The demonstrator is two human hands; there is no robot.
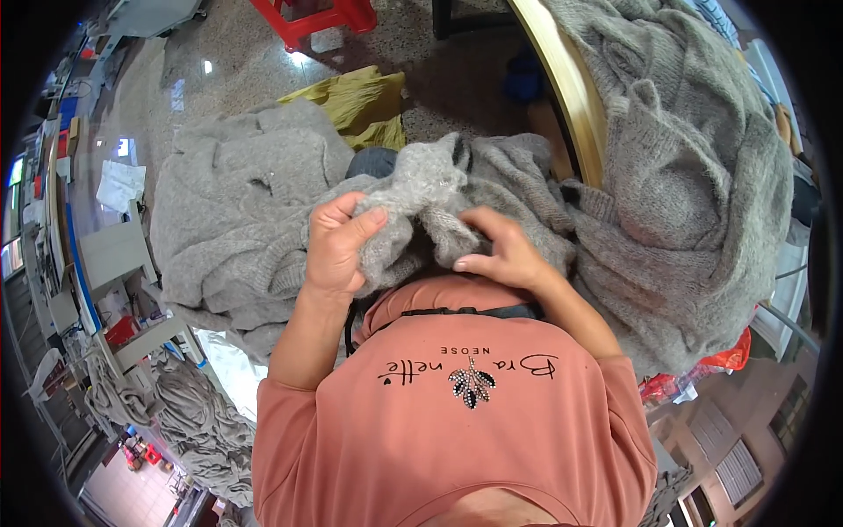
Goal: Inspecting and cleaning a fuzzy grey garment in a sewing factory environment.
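Observation:
A grey knitted garment (pixel 428 174) lies bunched in front of my waist, with part of it raised between my hands. My left hand (pixel 338 241) is closed on its edge, the thumb pressed on top of the knit. On the other side, my right hand (pixel 500 250) has thumb and fingers curved around a fold of the same garment, gripping it. A dark opening shows between the two held parts. The tips of several fingers are hidden by the fabric.
To the left spreads a pile of grey knitwear (pixel 255 167). More grey knitwear (pixel 694 193) is heaped at the right, by a table's pale wooden edge (pixel 571 88). Beyond are a yellow cloth (pixel 364 105) on the floor and a red stool (pixel 316 19).

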